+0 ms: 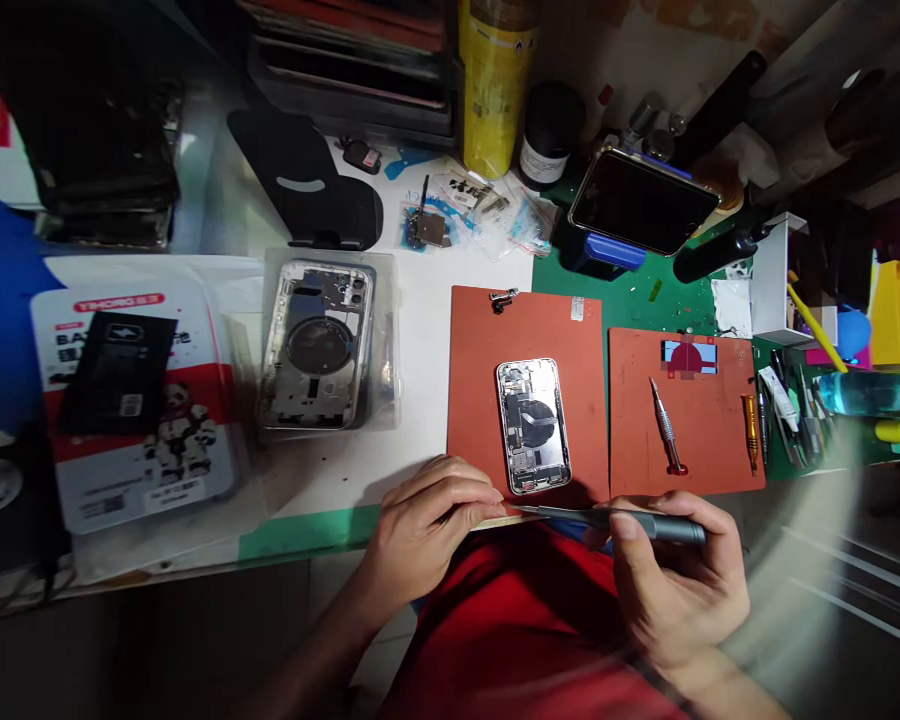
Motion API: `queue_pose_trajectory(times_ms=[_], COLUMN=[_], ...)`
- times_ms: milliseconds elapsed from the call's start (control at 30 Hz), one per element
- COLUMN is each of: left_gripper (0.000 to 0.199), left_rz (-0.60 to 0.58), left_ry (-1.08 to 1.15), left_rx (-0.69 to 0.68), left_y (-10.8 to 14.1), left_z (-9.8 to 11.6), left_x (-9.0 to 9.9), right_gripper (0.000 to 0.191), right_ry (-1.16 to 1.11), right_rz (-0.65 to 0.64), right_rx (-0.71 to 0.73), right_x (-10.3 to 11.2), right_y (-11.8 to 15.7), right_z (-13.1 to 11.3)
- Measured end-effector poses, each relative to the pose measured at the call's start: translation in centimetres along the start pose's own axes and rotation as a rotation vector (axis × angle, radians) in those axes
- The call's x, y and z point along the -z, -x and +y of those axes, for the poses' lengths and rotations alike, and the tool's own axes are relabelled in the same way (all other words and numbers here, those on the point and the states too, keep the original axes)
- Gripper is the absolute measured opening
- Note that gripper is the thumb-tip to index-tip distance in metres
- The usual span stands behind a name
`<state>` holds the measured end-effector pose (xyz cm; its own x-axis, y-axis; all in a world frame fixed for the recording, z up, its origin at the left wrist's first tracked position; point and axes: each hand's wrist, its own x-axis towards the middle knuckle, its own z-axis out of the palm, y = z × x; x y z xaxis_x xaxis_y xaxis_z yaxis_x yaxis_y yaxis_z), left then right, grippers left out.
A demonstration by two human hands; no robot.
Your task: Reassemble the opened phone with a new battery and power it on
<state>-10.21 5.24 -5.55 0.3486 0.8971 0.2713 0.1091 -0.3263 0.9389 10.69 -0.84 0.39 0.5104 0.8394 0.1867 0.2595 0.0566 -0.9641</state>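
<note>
My right hand (pixel 682 590) grips a slim grey pen-style screwdriver (pixel 664 527), held almost level with its thin tip pointing left. That tip is close to the fingertips of my left hand (pixel 427 520), which are pinched together at the table's front edge. Anything between those fingertips is too small to make out. Just beyond both hands, an opened phone frame (pixel 538 425) with exposed inner parts lies on an orange-red mat (pixel 476 400). A small metal part (pixel 504 298) sits at the mat's far edge.
A second mat (pixel 712 430) bears a silver screwdriver (pixel 666 430) and a gold one (pixel 751 435). Leftward lie a phone housing (pixel 319 345) in a plastic case and a black battery pack (pixel 120 370) on packaging. A propped phone (pixel 641 200) and a yellow can (pixel 495 90) stand behind.
</note>
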Motion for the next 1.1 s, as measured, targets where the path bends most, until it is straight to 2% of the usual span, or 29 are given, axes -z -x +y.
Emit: queue_pose_trajectory(times_ms=[433, 1100], left_gripper=[0.011, 0.015], left_rz=[-0.007, 0.001], left_ry=[-0.026, -0.068], left_rx=[-0.013, -0.026], left_y=[-0.17, -0.17], left_z=[0.07, 0.12], left_x=[-0.02, -0.31], right_gripper=[0.034, 0.04], right_ry=[0.097, 0.308], right_rz=[-0.028, -0.093], right_rx=[0.03, 0.217], right_x=[-0.06, 0.76], right_y=[0.27, 0.06], right_z=[0.02, -0.43])
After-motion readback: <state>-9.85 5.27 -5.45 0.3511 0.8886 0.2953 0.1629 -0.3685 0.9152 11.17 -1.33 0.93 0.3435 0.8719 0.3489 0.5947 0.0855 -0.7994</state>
